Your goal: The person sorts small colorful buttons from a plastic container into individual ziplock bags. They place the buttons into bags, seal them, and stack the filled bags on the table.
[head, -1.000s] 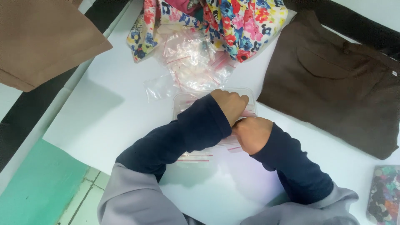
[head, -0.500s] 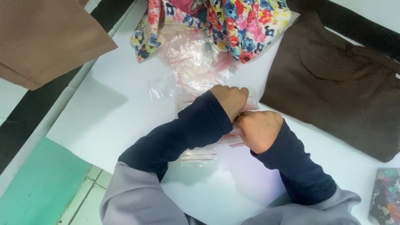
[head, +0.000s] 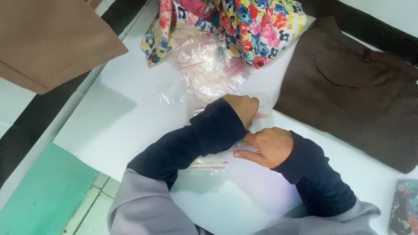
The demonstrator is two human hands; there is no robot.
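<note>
I see the left hand [head: 244,109] curled shut inside a clear plastic tray [head: 193,106], fingers hidden, so I can't tell what it grips. Right hand [head: 267,147] sits just beside it, fingers flat on small red-striped zip bags [head: 209,164]. More zip bags [head: 209,69] piled beyond the left hand, brown garment [head: 348,95] past the right.

2 bare hands in dark blue sleeves, left [head: 244,109] and right [head: 267,146]. 1 clear plastic tray [head: 193,106]. 1 heap of small clear zip bags with red seal strips [head: 209,69], too tangled to count. 1 floral multicoloured cloth [head: 261,26]. 1 dark brown folded garment [head: 348,91]. 1 tan folded garment [head: 48,39].
</note>
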